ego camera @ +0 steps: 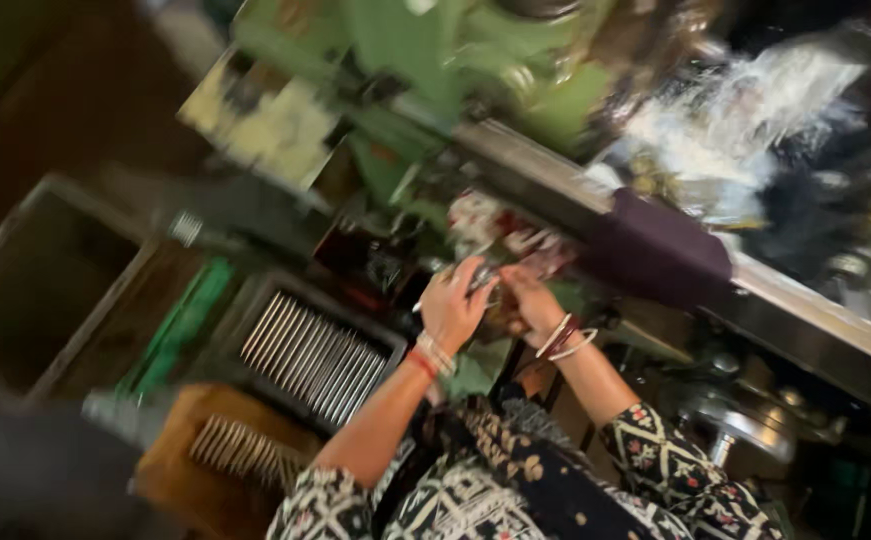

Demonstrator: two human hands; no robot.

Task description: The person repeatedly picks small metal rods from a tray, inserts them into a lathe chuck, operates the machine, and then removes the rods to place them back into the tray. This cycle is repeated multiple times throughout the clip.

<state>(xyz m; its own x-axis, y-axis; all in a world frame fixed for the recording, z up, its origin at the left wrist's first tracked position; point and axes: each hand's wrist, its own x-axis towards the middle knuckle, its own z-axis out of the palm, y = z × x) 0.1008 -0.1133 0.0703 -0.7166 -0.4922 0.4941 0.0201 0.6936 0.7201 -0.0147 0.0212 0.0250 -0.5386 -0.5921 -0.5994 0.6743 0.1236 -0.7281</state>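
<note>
The picture is tilted and blurred. My left hand and my right hand meet in the middle, fingers closed around a small shiny metal part held between them. Just beyond the hands stands a green machine with a long grey metal rail. Bangles circle both wrists. My patterned dark sleeves fill the bottom of the view.
A tray of many thin metal rods lies left of my hands, more rods on a brown surface below it. An open dark box is far left. A purple cloth drapes the rail; crumpled clear plastic upper right.
</note>
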